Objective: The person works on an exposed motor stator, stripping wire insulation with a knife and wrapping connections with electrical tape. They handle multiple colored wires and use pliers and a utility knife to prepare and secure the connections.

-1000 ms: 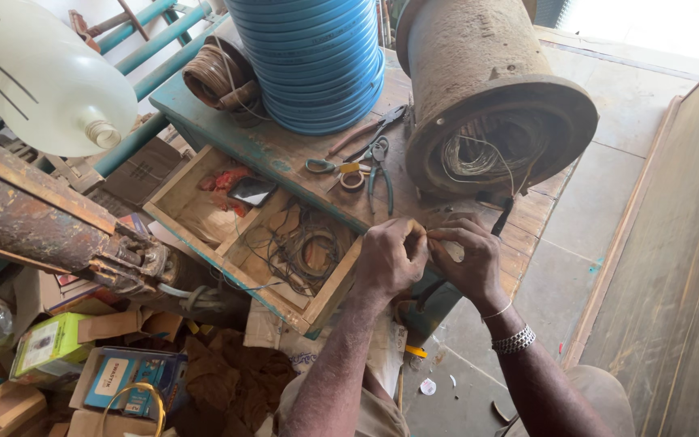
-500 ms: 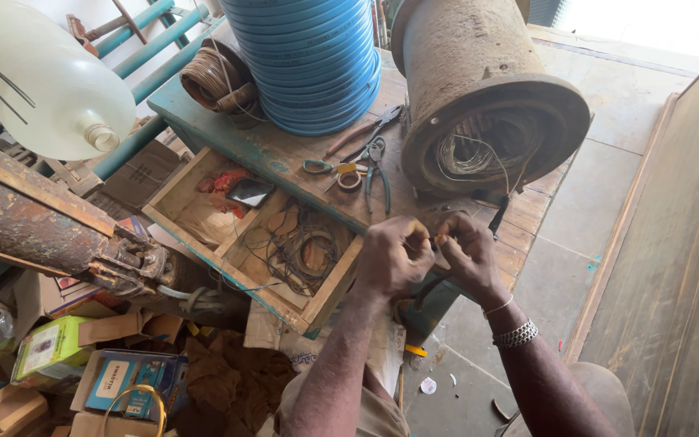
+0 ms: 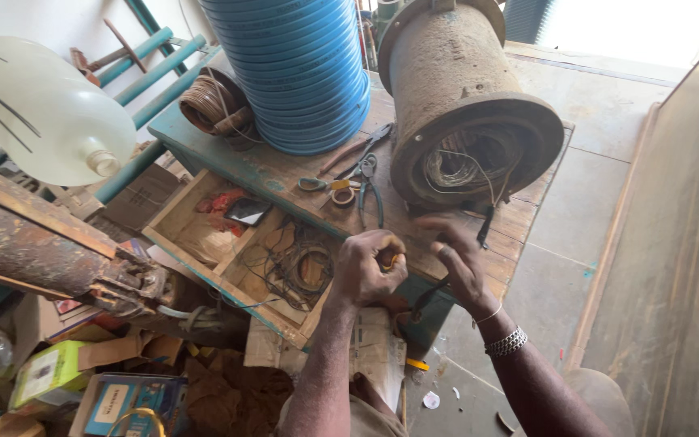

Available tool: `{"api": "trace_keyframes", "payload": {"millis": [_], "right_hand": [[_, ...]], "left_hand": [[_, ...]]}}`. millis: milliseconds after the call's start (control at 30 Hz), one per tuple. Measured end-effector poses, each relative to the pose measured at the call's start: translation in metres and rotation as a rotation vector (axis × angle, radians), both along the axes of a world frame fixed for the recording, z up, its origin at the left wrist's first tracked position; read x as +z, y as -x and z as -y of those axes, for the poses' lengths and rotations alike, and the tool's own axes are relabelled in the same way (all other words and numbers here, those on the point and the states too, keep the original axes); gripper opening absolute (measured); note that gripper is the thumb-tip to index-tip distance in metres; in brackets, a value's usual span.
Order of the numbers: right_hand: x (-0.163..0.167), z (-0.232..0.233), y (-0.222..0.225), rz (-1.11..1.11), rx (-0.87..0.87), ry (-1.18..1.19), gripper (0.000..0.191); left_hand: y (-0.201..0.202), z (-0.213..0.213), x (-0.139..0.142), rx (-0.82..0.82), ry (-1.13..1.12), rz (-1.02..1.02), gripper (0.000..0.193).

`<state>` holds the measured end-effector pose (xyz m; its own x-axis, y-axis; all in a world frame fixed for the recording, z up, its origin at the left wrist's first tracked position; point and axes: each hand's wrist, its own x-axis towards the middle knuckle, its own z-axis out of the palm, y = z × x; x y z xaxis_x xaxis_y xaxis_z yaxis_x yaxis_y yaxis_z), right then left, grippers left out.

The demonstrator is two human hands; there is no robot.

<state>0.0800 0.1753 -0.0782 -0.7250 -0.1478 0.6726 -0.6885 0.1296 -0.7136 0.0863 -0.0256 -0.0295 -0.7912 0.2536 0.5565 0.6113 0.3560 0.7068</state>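
The left hand [image 3: 368, 269] is curled into a fist around a small orange-tipped piece [image 3: 392, 260], mostly hidden. The right hand [image 3: 460, 260] is half open, fingers on a black wire [image 3: 485, 226] from the motor [image 3: 467, 113] on the tabletop [image 3: 285, 174].

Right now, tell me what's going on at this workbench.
A person works with both bare hands at the front edge of a worn wooden bench. The left hand is closed around a small yellowish piece; the right hand sits open beside it, near thin wires trailing from the windings of a rusty motor housing lying on its side. Pliers and scissors rest untouched behind the hands, and an open wooden drawer holds coiled wire.
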Motion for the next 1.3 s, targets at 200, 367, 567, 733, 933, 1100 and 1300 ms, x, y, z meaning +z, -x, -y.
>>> {"api": "trace_keyframes", "payload": {"millis": [200,367,567,733,933,1100,1300], "right_hand": [[-0.033,-0.003,0.002,0.499,0.195,0.103,0.027],[-0.038,-0.058,-0.008,0.442,0.177,0.459,0.022],[-0.021,-0.118,-0.013,0.573,-0.211,0.498,0.025],[-0.021,-0.109,-0.021,0.752,-0.241,0.311,0.027],[-0.014,-0.070,-0.020,0.865,-0.081,0.100,0.027],[-0.011,-0.036,-0.003,0.911,0.023,0.182,0.024],[-0.011,-0.016,0.004,0.936,0.151,0.368,0.019]], "left_hand": [[0.005,-0.017,0.001,0.062,0.021,-0.030,0.010],[0.021,-0.047,-0.034,0.058,-0.141,0.253,0.023],[0.022,-0.107,-0.068,-0.106,-0.083,0.505,0.043],[0.024,-0.104,-0.061,-0.214,-0.209,0.941,0.043],[0.031,-0.053,-0.048,-0.171,-0.167,0.931,0.034],[0.024,-0.039,-0.034,-0.107,-0.110,0.750,0.033],[0.015,-0.033,-0.013,-0.017,0.013,0.686,0.041]]}}
